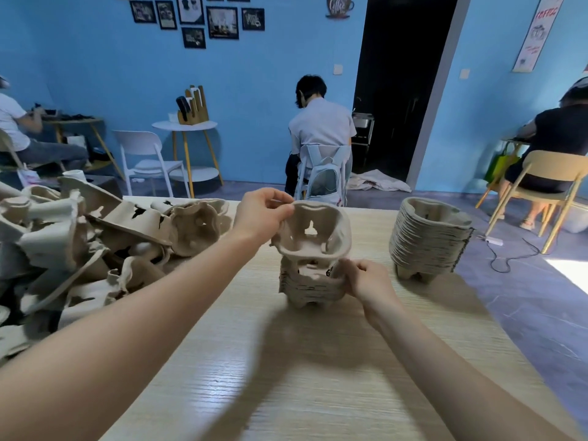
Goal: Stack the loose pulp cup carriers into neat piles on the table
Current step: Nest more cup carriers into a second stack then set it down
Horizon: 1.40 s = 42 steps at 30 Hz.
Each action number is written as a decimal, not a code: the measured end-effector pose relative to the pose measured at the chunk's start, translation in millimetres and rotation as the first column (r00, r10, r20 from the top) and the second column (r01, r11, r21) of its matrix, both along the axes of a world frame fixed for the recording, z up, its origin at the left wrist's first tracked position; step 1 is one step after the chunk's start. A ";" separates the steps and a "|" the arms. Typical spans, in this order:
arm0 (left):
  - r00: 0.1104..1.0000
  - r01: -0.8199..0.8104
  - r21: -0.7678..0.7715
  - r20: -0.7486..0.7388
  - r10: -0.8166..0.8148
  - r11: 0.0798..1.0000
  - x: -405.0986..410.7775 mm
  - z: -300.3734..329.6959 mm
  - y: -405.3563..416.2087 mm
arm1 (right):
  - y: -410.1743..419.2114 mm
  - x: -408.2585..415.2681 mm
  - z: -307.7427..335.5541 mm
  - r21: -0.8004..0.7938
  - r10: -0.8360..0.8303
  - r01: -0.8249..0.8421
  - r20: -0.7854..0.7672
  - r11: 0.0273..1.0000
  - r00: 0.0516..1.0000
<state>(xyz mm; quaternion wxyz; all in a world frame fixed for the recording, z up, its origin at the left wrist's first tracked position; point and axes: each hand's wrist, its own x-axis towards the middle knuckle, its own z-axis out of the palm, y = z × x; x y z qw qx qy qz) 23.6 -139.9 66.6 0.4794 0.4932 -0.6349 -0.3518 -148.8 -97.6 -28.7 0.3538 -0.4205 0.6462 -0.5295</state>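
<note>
Carrier pinched by left hand, above small pile

Bright daylight throughout, entering from the right: hard sunlit patch on the floor at the right edge. Soft, broad shadows thrown leftward and toward the camera across the table, with pale sheen on the wood grain lower centre. Dark doorway nearly black, no detail inside. Strong wide-angle bowing: walls and door frame lean at the edges, forearms stretched huge near the bottom corners. Slight softness in near forearms and far background; centre sharp.
</note>
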 end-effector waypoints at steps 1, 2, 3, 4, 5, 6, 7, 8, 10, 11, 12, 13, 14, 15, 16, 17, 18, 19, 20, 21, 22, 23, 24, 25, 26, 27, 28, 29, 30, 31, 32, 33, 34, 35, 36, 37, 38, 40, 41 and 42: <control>0.999 0.002 0.006 0.035 -0.003 1.000 -3.6 -3.2 -0.7 | 0.5 -1.2 -0.5 0.004 0.003 -0.003 0.017 1.000 1.000; 0.998 0.002 0.018 0.066 -0.003 1.000 -6.8 -7.4 -1.4 | 1.6 -2.2 0.0 0.012 0.007 -0.007 0.027 1.000 1.000; 0.996 0.000 0.030 0.090 -0.003 1.000 -9.7 -11.9 -2.3 | 2.1 -3.5 -0.2 0.019 0.009 -0.010 0.032 1.000 0.999; 0.994 -0.004 0.039 0.114 -0.001 0.999 -11.6 -16.1 -3.7 | 3.1 -4.3 0.4 0.024 0.014 -0.014 0.035 1.000 0.999; 0.990 -0.010 0.041 0.140 0.004 0.999 -12.9 -19.7 -5.4 | 3.5 -5.3 -0.2 0.020 0.016 -0.017 0.051 1.000 0.999; 0.986 -0.017 0.041 0.169 0.010 0.999 -12.8 -22.3 -7.2 | 5.2 -4.9 1.1 0.024 0.018 -0.020 0.077 0.999 0.997; 0.981 -0.018 0.041 0.192 0.010 0.999 -12.5 -24.2 -9.5 | 6.0 -5.3 1.3 0.029 0.017 -0.020 0.116 0.999 0.993; 0.977 -0.018 0.041 0.214 0.008 0.999 -12.1 -25.7 -11.3 | 6.8 -6.0 1.6 0.038 0.017 -0.023 0.150 0.999 0.989; 0.961 -0.025 0.018 0.278 0.019 1.000 -12.4 -28.4 -14.3 | 8.8 -7.4 3.8 0.036 0.022 -0.030 0.213 0.999 0.977; 0.948 -0.034 -0.003 0.317 0.033 0.999 -13.3 -29.8 -15.0 | 9.2 -8.3 5.0 0.028 0.022 -0.029 0.239 0.999 0.971; 0.936 -0.036 -0.020 0.350 0.041 0.999 -14.9 -31.5 -15.2 | 10.0 -9.2 7.2 0.025 0.022 -0.029 0.257 0.999 0.966; 0.927 -0.031 -0.030 0.374 0.040 0.999 -16.8 -33.5 -15.3 | 9.9 -10.1 8.7 0.026 0.020 -0.028 0.274 0.999 0.962; 0.919 -0.023 -0.037 0.393 0.036 0.999 -18.7 -35.8 -15.3 | 9.6 -10.8 9.9 0.034 0.022 -0.033 0.278 0.999 0.960; 0.911 -0.019 -0.043 0.410 0.035 0.999 -20.5 -38.1 -14.9 | 9.8 -10.6 11.3 0.043 0.027 -0.040 0.266 0.998 0.964; 0.905 -0.020 -0.047 0.423 0.038 0.999 -21.3 -40.0 -14.4 | 9.9 -9.4 12.4 0.051 0.035 -0.049 0.238 0.998 0.971; 0.902 -0.024 -0.049 0.430 0.043 0.999 -21.4 -41.7 -14.6 | 10.3 -7.6 13.5 0.054 0.041 -0.053 0.203 0.997 0.978; 0.901 -0.029 -0.048 0.432 0.047 0.998 -20.7 -43.3 -15.0 | 10.5 -5.7 13.7 0.052 0.043 -0.053 0.164 0.997 0.986; 0.900 -0.027 -0.044 0.433 0.043 0.999 -19.3 -44.4 -15.2 | 10.8 -3.8 13.7 0.046 0.040 -0.046 0.125 0.998 0.991; 0.899 -0.012 -0.040 0.437 0.028 0.999 -17.3 -45.0 -14.5 | 11.1 -2.1 13.7 0.044 0.032 -0.035 0.078 0.998 0.996; 0.896 0.018 -0.036 0.445 0.000 0.999 -14.8 -45.5 -13.2 | 11.4 -0.5 14.1 0.045 0.024 -0.025 0.029 0.999 0.999; 0.889 0.054 -0.033 0.457 -0.033 0.998 -12.2 -45.8 -11.2 | 11.1 0.4 14.0 0.049 0.023 -0.022 -0.022 0.999 0.999; 0.879 0.089 -0.036 0.473 -0.061 0.995 -8.7 -46.4 -8.9 | 9.8 1.0 13.6 0.059 0.026 -0.022 -0.076 0.998 0.997; 0.868 0.114 -0.050 0.491 -0.075 0.992 -4.3 -47.0 -6.7 | 8.2 1.6 13.1 0.071 0.028 -0.019 -0.130 0.997 0.991; 0.857 0.122 -0.072 0.510 -0.069 0.990 1.3 -47.8 -5.8 | 6.7 2.7 13.4 0.085 0.026 -0.011 -0.175 0.996 0.984; 0.848 0.114 -0.098 0.528 -0.046 0.989 8.5 -49.2 -6.7 | 4.4 4.0 13.1 0.094 0.019 0.001 -0.209 0.996 0.978; 0.840 0.089 -0.124 0.542 -0.008 0.988 17.2 -50.7 -9.6 | 2.2 5.6 12.8 0.099 0.008 0.017 -0.240 0.995 0.971; 0.833 0.054 -0.151 0.552 0.039 0.987 27.0 -52.5 -14.7 | 0.4 7.7 12.7 0.099 -0.001 0.029 -0.266 0.995 0.964; 0.824 0.013 -0.175 0.559 0.088 0.984 37.3 -54.2 -21.1 | -1.3 10.2 12.7 0.096 -0.006 0.035 -0.285 0.995 0.959; 0.813 -0.030 -0.194 0.566 0.137 0.980 47.9 -55.0 -27.9 | -3.6 13.1 12.3 0.089 -0.010 0.038 -0.299 0.995 0.954; 0.794 -0.075 -0.205 0.579 0.182 0.976 57.7 -55.2 -34.8 | -5.9 16.1 12.6 0.083 -0.012 0.040 -0.312 0.996 0.950; 0.768 -0.116 -0.214 0.600 0.224 0.970 66.5 -54.1 -40.8 | -8.6 19.2 12.8 0.078 -0.015 0.042 -0.325 0.996 0.946; 0.738 -0.149 -0.224 0.623 0.259 0.963 74.4 -52.5 -46.7 | -11.6 22.0 13.0 0.075 -0.017 0.045 -0.335 0.996 0.942; 0.710 -0.175 -0.238 0.642 0.290 0.955 81.1 -50.4 -52.0 | -14.7 24.6 13.5 0.073 -0.017 0.044 -0.342 0.996 0.940; 0.686 -0.195 -0.252 0.656 0.315 0.948 86.9 -48.0 -56.8 | -17.9 26.7 13.9 0.075 -0.013 0.042 -0.345 0.996 0.939; 0.662 -0.210 -0.266 0.669 0.337 0.941 91.7 -45.5 -61.1 | -20.8 28.3 14.3 0.078 -0.011 0.040 -0.345 0.996 0.938; 0.635 -0.223 -0.279 0.685 0.357 0.934 95.8 -43.3 -65.1 | -24.1 29.4 14.3 0.083 -0.010 0.040 -0.341 0.996 0.940; 0.600 -0.233 -0.289 0.709 0.371 0.929 99.4 -41.7 -69.2 | -27.2 30.1 14.2 0.085 -0.009 0.040 -0.336 0.996 0.942; 0.494 -0.245 -0.298 0.780 0.383 0.923 105.0 -39.1 -77.1 | -33.2 31.4 13.4 0.081 -0.005 0.034 -0.330 0.996 0.944; 0.430 -0.252 -0.301 0.816 0.385 0.920 106.8 -38.4 -80.8 | -35.7 31.8 13.0 0.081 -0.001 0.029 -0.327 0.996 0.945; 0.368 -0.263 -0.305 0.846 0.387 0.916 108.3 -37.6 -83.7 | -38.1 32.2 12.6 0.080 0.002 0.025 -0.326 0.996 0.945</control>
